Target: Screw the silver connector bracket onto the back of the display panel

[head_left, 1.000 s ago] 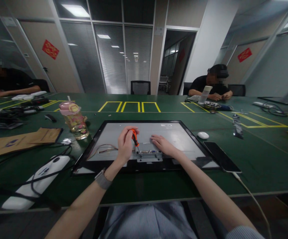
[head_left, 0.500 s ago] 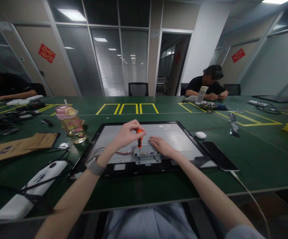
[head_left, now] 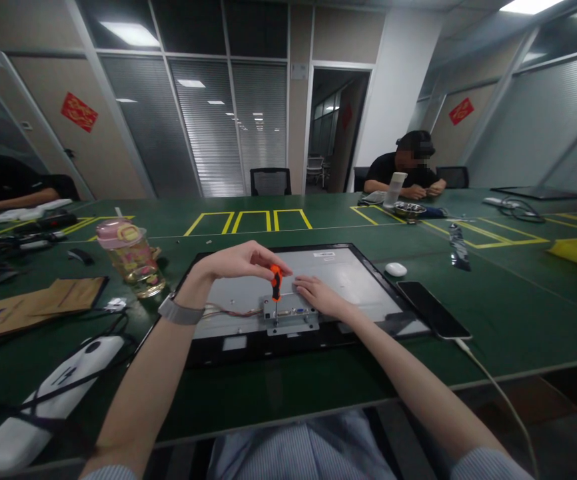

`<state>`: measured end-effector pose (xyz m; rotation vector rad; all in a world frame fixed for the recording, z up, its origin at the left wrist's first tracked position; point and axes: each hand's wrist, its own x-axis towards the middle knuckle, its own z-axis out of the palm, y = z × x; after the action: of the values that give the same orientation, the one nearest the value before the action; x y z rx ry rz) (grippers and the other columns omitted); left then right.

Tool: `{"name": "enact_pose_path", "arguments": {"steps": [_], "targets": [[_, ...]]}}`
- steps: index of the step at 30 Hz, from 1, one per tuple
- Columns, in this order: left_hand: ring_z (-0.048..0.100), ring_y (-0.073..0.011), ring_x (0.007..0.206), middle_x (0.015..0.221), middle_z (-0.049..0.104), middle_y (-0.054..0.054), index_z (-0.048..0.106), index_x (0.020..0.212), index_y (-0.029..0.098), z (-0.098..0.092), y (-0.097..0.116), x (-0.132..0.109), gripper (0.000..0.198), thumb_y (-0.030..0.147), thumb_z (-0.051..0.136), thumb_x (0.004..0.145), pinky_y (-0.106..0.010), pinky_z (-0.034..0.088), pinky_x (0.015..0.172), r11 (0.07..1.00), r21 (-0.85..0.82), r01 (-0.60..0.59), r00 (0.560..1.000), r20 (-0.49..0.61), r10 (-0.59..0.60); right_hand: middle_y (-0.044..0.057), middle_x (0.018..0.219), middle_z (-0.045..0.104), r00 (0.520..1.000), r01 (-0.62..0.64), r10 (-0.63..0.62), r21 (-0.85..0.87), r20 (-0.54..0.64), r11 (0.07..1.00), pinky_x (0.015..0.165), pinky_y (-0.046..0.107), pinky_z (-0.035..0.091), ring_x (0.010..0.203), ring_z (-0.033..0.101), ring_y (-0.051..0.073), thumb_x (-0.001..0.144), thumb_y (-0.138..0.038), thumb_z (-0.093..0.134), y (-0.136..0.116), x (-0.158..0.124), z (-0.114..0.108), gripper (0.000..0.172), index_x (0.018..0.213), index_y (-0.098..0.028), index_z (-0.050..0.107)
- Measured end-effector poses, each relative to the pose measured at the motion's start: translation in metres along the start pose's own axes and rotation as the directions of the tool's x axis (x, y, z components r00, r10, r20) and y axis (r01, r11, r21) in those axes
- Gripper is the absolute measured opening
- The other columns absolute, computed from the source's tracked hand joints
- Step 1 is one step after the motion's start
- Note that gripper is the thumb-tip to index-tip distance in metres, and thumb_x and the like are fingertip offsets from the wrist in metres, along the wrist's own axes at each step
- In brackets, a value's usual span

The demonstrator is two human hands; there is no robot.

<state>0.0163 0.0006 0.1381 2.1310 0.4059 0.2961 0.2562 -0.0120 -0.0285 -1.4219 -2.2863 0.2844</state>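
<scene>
My left hand (head_left: 246,260) grips the top of an orange and black screwdriver (head_left: 276,285) between thumb and fingers. The screwdriver stands upright, its shaft reaching down to a small metal bracket with ports (head_left: 288,313). This bracket sits on the grey back of a flat display panel (head_left: 356,283) with a black frame, which lies on the table. My right hand (head_left: 321,295) rests flat at the bracket's right side, fingers stretched out over the panel. Thin cables (head_left: 233,312) run left from the bracket.
Right of the panel lie a phone (head_left: 433,310) on a white cable and a white earbud case (head_left: 396,269). To the left stand a pink-lidded cup (head_left: 131,257), a paper bag (head_left: 38,303) and a white power strip (head_left: 53,393). A co-worker (head_left: 406,167) sits across the table.
My left wrist has swung left and the hand has turned, its fingers now higher on the screwdriver handle. The right hand keeps its place by the bracket. The whole view has shifted slightly.
</scene>
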Motion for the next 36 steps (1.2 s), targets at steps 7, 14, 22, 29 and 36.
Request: {"name": "enact_pose_path", "arguments": {"steps": [7,14,22,29,36], "targets": [[0.066,-0.0135,0.063,0.095,0.067,-0.009,0.075,0.090,0.024,0.003,0.003,0.001,0.019,0.031,0.069,0.073,-0.023,0.054,0.055,0.992,0.130,-0.005,0.986,-0.164,0.026,0.011,0.135,0.054,1.000,0.002,-0.002,0.007,0.010,1.000,0.109,0.045,0.028,0.128,0.045,0.024,0.097,-0.037,0.028,0.001,0.000,-0.001,0.045,0.125,-0.017,0.059],[0.069,-0.0173,0.076,0.093,0.072,-0.007,0.072,0.101,0.023,0.000,0.006,-0.007,0.026,0.019,0.060,0.078,-0.027,0.055,0.068,0.964,0.254,0.076,0.985,-0.168,-0.033,0.014,0.134,0.054,1.000,-0.001,0.001,-0.010,0.029,1.000,0.109,0.045,0.028,0.129,0.044,0.024,0.097,-0.036,0.029,-0.002,-0.001,-0.004,0.046,0.125,-0.014,0.058],[0.070,-0.0198,0.084,0.093,0.075,-0.006,0.073,0.096,0.024,0.002,0.009,-0.010,0.023,0.019,0.062,0.077,-0.028,0.055,0.071,0.970,0.219,0.103,0.980,-0.189,-0.061,0.014,0.135,0.053,1.000,0.006,-0.006,0.006,0.016,1.000,0.109,0.047,0.029,0.128,0.045,0.025,0.097,-0.037,0.029,-0.001,-0.001,-0.003,0.046,0.125,-0.015,0.058],[0.066,-0.0198,0.101,0.109,0.071,-0.004,0.072,0.099,0.026,0.008,0.014,-0.007,0.029,0.014,0.057,0.077,-0.028,0.051,0.084,0.943,0.331,0.039,0.979,-0.201,0.030,0.013,0.136,0.052,1.000,0.007,-0.007,0.017,0.007,1.000,0.109,0.047,0.028,0.129,0.044,0.025,0.097,-0.039,0.029,0.001,-0.002,-0.003,0.046,0.126,-0.017,0.058],[0.066,-0.0153,0.057,0.076,0.072,-0.005,0.074,0.089,0.021,0.012,0.010,-0.007,0.021,0.032,0.060,0.078,-0.021,0.049,0.050,0.952,0.281,0.123,0.970,-0.236,-0.056,0.014,0.136,0.052,1.000,0.018,-0.018,-0.004,0.013,1.000,0.108,0.046,0.029,0.128,0.045,0.025,0.097,-0.038,0.029,0.004,0.000,-0.001,0.047,0.127,-0.016,0.057]]}}
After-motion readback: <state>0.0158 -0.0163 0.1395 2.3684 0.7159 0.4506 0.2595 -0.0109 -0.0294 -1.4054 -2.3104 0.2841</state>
